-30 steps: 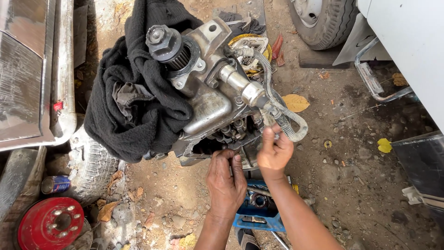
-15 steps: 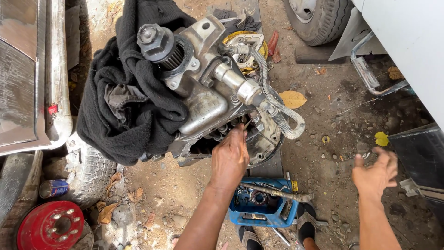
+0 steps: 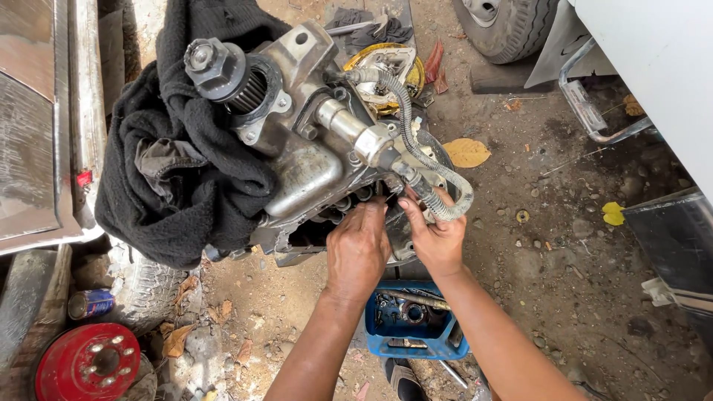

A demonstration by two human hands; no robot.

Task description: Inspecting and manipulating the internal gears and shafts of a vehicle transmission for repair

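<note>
Greasy metal engine assembly [image 3: 312, 148] on dirt ground, black cloth [image 3: 178, 186] draped over its left side, left hand [image 3: 358, 249] curled, fingertips seemingly inside its lower opening, right hand [image 3: 438, 236] gripping braided hose [image 3: 438, 189] at its right edge, blue tool tray [image 3: 408, 323] just below it.

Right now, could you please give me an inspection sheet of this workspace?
Surface: bare dirt ground, stones and dry leaves scattered.
Job's things: metal engine unit lying on a tyre, partly draped with a black cloth; splined shaft with nut points up.
Clutter: blue tray of small parts below the hands; red drum; can.
Hands: left hand reaches into the unit's lower opening; right hand at the hose end beside it.
Cables: braided hose loops along the unit's right side.
Surroundings: vehicle wheel, white body panel, metal panel at left.
</note>
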